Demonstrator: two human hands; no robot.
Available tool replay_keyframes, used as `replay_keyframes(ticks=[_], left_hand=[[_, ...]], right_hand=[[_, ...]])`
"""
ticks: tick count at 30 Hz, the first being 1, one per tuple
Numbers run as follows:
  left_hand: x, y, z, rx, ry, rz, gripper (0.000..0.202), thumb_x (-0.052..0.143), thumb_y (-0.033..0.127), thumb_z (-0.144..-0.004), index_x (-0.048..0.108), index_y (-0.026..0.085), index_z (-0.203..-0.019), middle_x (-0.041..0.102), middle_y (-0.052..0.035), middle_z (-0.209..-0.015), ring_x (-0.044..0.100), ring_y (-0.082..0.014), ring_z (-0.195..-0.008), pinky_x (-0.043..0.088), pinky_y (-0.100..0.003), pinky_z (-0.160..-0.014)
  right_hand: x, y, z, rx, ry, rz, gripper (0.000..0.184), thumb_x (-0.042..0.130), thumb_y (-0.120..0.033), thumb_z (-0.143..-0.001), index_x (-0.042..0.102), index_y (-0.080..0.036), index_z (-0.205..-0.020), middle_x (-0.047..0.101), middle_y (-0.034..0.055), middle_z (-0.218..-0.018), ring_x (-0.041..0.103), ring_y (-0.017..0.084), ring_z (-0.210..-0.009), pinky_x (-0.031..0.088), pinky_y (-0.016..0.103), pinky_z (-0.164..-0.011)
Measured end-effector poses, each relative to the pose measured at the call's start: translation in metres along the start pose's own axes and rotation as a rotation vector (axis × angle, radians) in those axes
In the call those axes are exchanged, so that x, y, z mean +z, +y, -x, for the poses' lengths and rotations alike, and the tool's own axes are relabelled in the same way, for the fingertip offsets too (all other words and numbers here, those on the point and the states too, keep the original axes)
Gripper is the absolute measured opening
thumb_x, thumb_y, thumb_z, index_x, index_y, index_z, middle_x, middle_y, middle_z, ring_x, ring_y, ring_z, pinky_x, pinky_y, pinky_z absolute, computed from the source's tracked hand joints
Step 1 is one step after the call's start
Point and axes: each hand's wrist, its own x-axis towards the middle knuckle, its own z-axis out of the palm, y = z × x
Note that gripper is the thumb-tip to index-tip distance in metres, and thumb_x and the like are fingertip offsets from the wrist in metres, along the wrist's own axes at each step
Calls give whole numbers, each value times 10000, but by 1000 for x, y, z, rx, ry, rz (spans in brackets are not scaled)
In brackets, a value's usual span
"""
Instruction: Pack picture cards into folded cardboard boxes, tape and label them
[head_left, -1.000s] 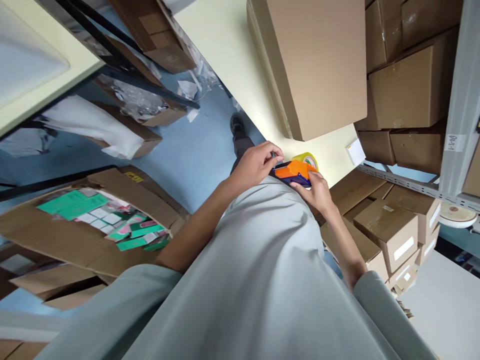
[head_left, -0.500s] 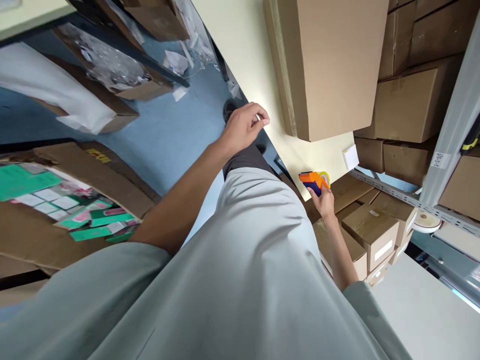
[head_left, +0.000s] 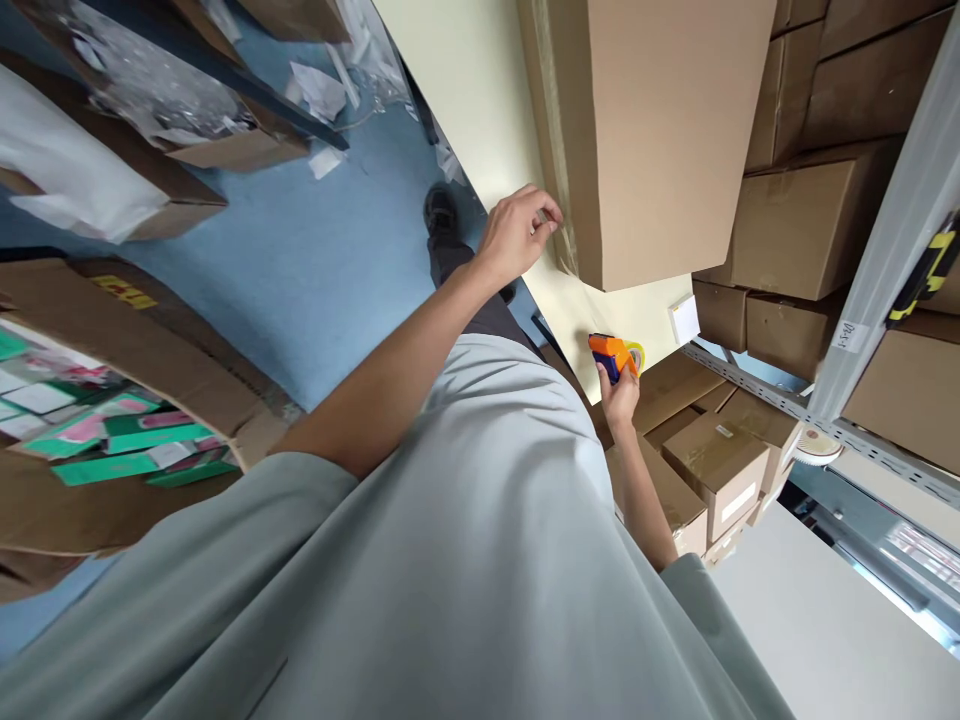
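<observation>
A large cardboard box (head_left: 667, 150) rests on the cream-coloured table (head_left: 469, 90), a strip of tape running along its near left edge. My left hand (head_left: 519, 232) is over the table beside that taped edge. Its fingers are loosely bent, the thumb a little apart from them, and nothing shows between them; whether a fingertip touches the box I cannot tell. My right hand (head_left: 619, 400) grips an orange and purple tape dispenser (head_left: 611, 352) with a yellow-edged roll, held over the table's near corner. A small white box (head_left: 684, 320) stands near the large box's lower right corner.
Stacked cartons (head_left: 716, 460) stand right of my right arm. A metal shelf post (head_left: 862, 270) and more boxes (head_left: 795, 220) rise beyond the table. On the left, an open carton (head_left: 172, 360) holds green packets. Boxes of plastic wrap (head_left: 232, 150) stand on the blue floor (head_left: 300, 260).
My left hand has moved from the table's edge towards the large box's taped side, its thumb and fingers parting slightly. The tape dispenser stays in my right hand. The view has shifted a little.
</observation>
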Motion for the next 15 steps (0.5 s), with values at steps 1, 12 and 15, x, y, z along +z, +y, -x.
replay_keyframes(ticks=[1, 12, 15], left_hand=[[5, 0, 0, -9, 16, 21, 181, 700, 411, -1012, 744, 241, -1058, 751, -93, -1122, 762, -253, -1099, 613, -412, -1065], [69, 41, 43, -360, 392, 325, 658, 522, 567, -1107, 346, 337, -1698, 401, -136, -1755, 609, -273, -1489, 490, -425, -1259], [77, 66, 50, -436, 336, 294, 844, 573, 695, -1047, 305, 272, -1727, 302, -158, -1818, 414, -309, -1642, 346, -448, -1357]], right_hand=[[2, -2, 0, 71, 42, -28, 705, 379, -623, -1113, 591, -32, -1432, 663, 333, -1389, 626, 434, -1389, 531, 524, -1115], [24, -11, 9, 158, 111, -262, 731, 487, -747, -1031, 709, -98, -1283, 752, 250, -1205, 698, 404, -1220, 549, 557, -1093], [27, -13, 16, 176, 134, -288, 697, 519, -713, -1031, 707, -96, -1296, 765, 241, -1210, 714, 392, -1203, 532, 555, -1117]])
